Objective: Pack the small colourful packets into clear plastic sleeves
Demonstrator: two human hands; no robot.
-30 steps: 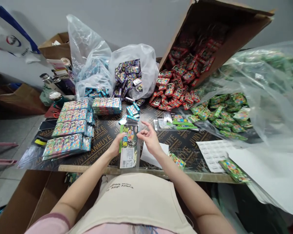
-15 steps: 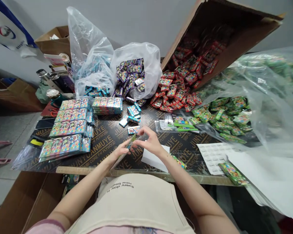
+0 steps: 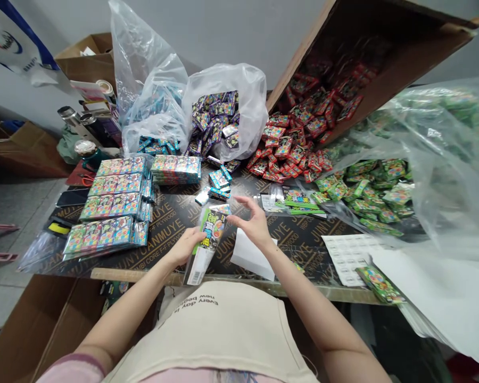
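My left hand (image 3: 188, 244) grips a clear flat pouch (image 3: 207, 239) with a black, green and yellow printed front and a barcode near its lower end. Just right of the pouch's top, my right hand (image 3: 250, 221) has its thumb and fingers apart, with nothing between them. Beyond the pouch lie several small blue packets (image 3: 219, 181). A white paper sheet (image 3: 253, 255) rests on the dark table below my right hand. Stacks of filled pouches (image 3: 112, 202) stand to the left of my left hand.
Purple packets (image 3: 213, 117) fill a plastic bag at the back. Red packets (image 3: 283, 146) spill from a tilted cardboard box (image 3: 303, 48). Green packets (image 3: 359, 186) lie at right, near a label sheet (image 3: 349, 258). More flat pouches (image 3: 295, 201) lie behind my right hand.
The pouch has turned so its printed front faces up. My right hand has moved away from it to the right, and its fingers have opened.
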